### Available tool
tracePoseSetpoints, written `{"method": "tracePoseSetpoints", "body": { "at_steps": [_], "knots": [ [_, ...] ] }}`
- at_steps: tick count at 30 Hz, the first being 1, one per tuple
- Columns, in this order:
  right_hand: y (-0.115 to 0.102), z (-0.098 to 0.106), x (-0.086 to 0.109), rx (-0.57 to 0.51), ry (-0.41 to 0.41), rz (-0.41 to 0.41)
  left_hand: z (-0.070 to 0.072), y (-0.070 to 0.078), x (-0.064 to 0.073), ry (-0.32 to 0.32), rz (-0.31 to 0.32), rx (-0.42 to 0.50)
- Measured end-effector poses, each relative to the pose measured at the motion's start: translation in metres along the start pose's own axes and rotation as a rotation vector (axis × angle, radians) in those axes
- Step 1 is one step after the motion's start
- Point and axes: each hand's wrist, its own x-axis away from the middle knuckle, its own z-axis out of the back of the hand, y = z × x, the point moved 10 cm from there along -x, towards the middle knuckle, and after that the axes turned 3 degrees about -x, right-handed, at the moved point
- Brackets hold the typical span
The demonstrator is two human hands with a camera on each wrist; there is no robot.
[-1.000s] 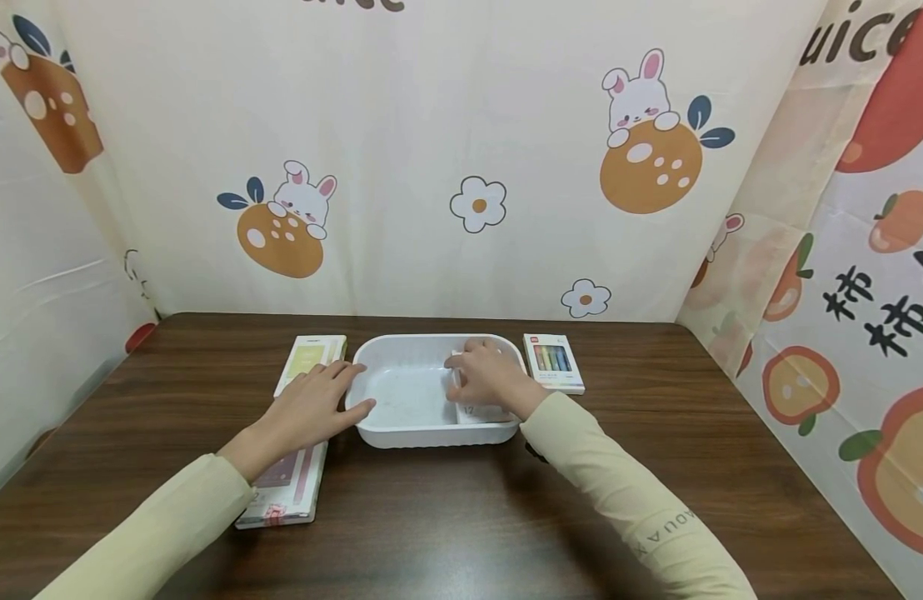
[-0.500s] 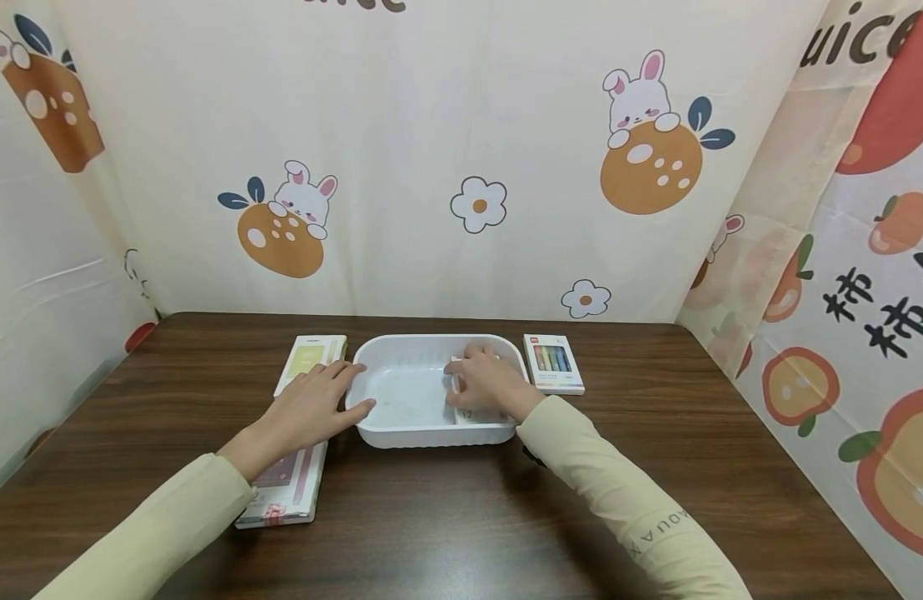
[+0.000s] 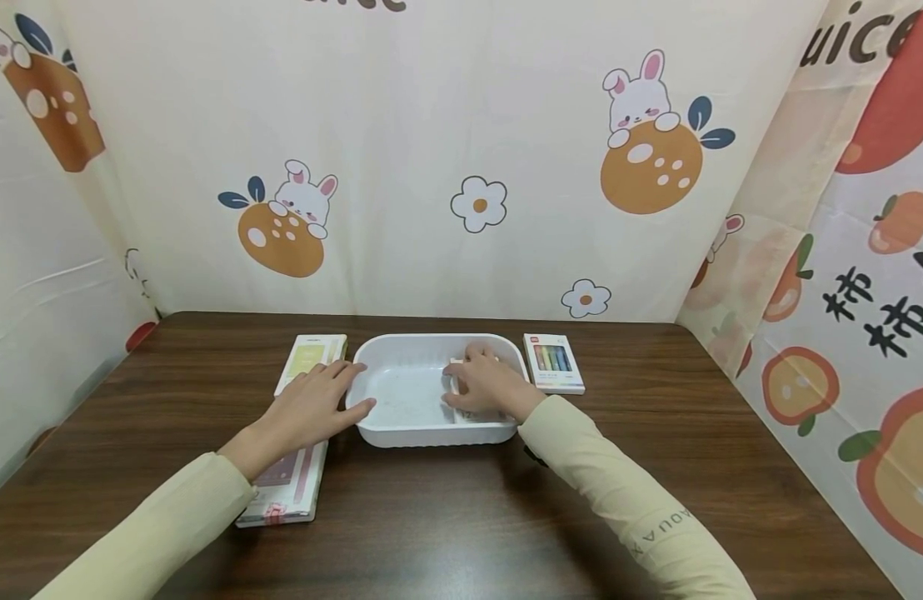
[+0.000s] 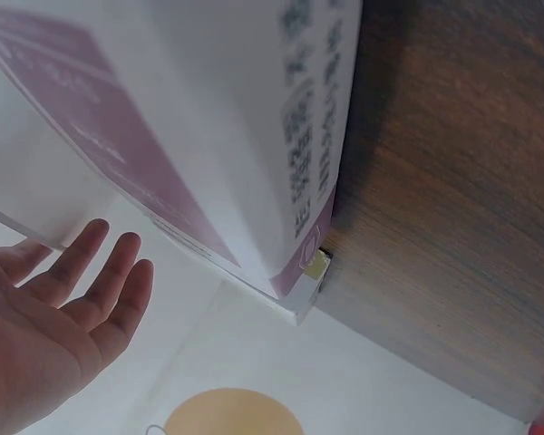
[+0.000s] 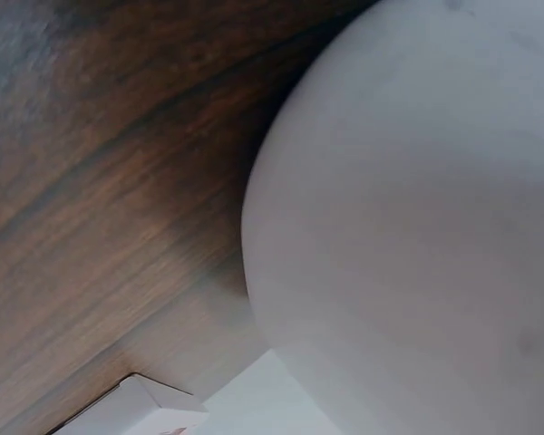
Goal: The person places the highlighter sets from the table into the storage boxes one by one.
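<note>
A white plastic tray (image 3: 424,437) stands on the table in the head view, a white box (image 3: 471,417) lying at its right end. My right hand (image 3: 493,383) reaches over the rim and holds this box, thumb and fingers bent about it; the hand hides most of it. At the tray's left rim, my left hand (image 3: 311,408) touches with fingers spread and fairly straight. Its fingers (image 4: 104,285) show beside the tray wall (image 4: 45,163) in the left wrist view. The right wrist view is filled largely by the tray's rounded outer wall (image 5: 417,236).
Under the left forearm lies a white box with a purple panel (image 3: 277,500). Behind it is a white box with a yellow-green panel (image 3: 307,357). Right of the tray lies a box picturing coloured sticks (image 3: 553,363). A printed curtain (image 3: 401,250) hangs behind the brown table (image 3: 431,533).
The white box has shifted slightly left inside the tray along with my right thumb, and my right forearm has moved a little left. My left hand stays at the rim.
</note>
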Motion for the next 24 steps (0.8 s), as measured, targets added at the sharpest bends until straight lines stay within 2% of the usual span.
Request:
{"method": "tracePoseSetpoints", "body": {
  "at_steps": [10,17,24],
  "knots": [
    [0.001,0.003,0.001,-0.001,0.014,0.024,-0.001,-0.001,0.000,-0.012,0.007,0.005],
    [-0.003,0.014,0.005,0.010,0.056,0.045,-0.001,-0.001,0.000,-0.019,0.006,0.012],
    [-0.008,0.028,0.008,0.083,0.128,0.083,0.000,0.000,0.000,-0.016,0.002,0.010]
  ]
}}
